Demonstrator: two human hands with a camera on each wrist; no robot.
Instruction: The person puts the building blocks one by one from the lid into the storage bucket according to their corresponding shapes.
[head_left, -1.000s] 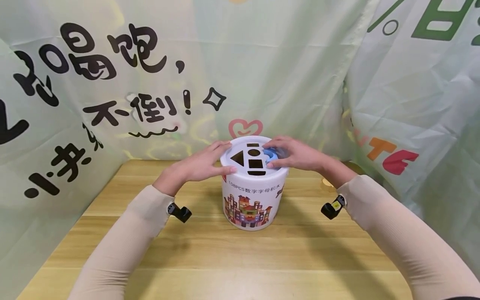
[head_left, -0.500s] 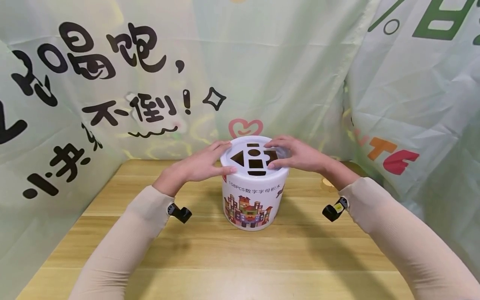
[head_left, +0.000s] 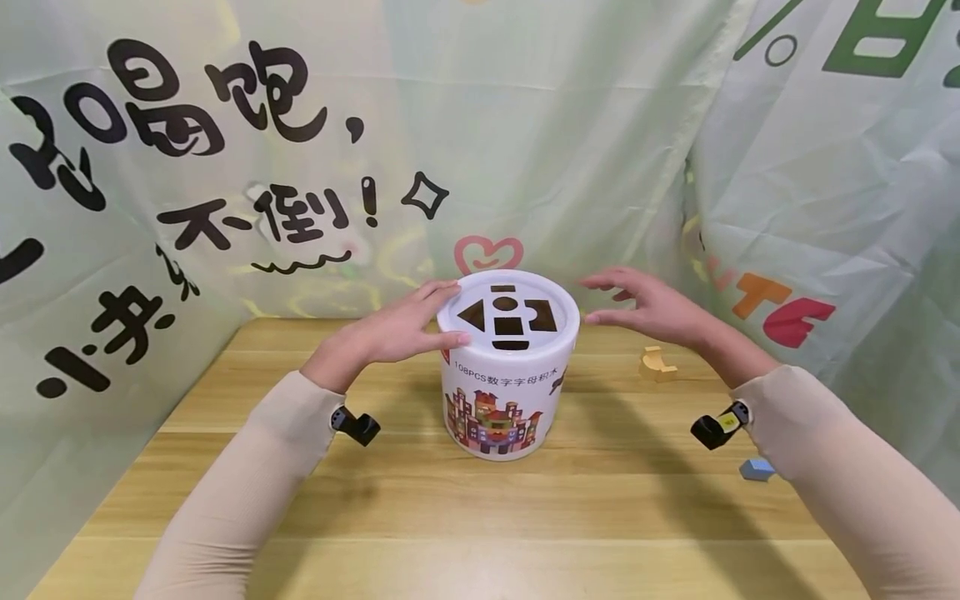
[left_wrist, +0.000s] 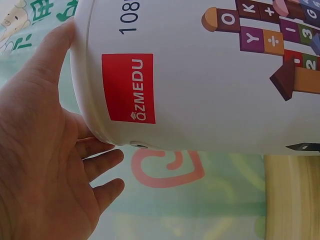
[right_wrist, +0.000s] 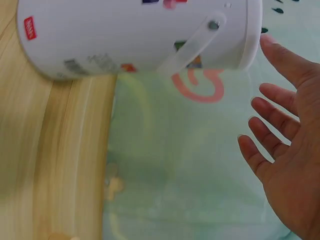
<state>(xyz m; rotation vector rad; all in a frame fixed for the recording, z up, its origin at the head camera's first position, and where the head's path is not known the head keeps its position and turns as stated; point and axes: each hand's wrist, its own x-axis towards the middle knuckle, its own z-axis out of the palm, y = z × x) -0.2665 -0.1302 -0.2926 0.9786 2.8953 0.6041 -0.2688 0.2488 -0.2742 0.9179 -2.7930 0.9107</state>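
A white bucket with a printed block castle stands upright on the wooden table. Its lid has several dark cut-out holes: a triangle, a circle, a square, narrow slots and an arch shape. My left hand rests on the lid's left rim, thumb at the front and fingers spread toward the back. In the left wrist view, the ring and little fingers stay off the bucket. Just right of the rim, my right hand is in the air, fingers loosely extended and holding nothing.
A yellow arch-shaped block lies on the table to the right of the bucket. Farther right, a small blue block sits partly behind the right sleeve. Printed curtains enclose the back and sides.
The blue arch-shaped block under my right fingers has gone down through the lid's arch hole, which now shows dark. My right hand has moved off the lid to the right; the left stays.
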